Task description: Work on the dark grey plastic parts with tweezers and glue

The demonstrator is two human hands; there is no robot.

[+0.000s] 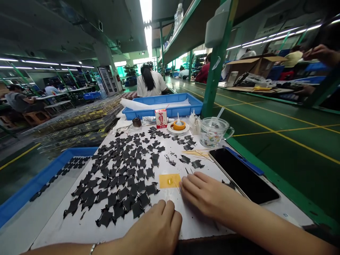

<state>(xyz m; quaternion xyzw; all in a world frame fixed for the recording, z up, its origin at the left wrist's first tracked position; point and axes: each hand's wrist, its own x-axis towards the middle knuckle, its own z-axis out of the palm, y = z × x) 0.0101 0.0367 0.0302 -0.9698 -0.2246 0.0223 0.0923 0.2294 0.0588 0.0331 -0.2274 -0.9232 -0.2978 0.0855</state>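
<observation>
My left hand point(156, 226) is closed near the table's front edge, fingers curled down; whatever lies in them is hidden. To its right, my right hand point(203, 191) is closed beside a yellow square point(164, 181) that carries a glossy drop. A thin wooden stick point(175, 185) runs from that square to the right fingertips, apparently pinched there. Two dark pointed tips point(187, 171), like tweezers, show beyond the right knuckles. Many black four-cornered plastic pieces point(122, 193) cover the left of the white table. Tiny dark parts point(171, 161) lie scattered behind the square.
At right are a phone point(241, 173), a glass mug point(214, 131) and wooden sticks point(196, 153). Behind stand a red-and-white carton point(161, 118), an orange tape roll point(178, 125) and a blue tray point(196, 102). Another blue tray point(61, 157) sits left. A person point(152, 83) sits ahead.
</observation>
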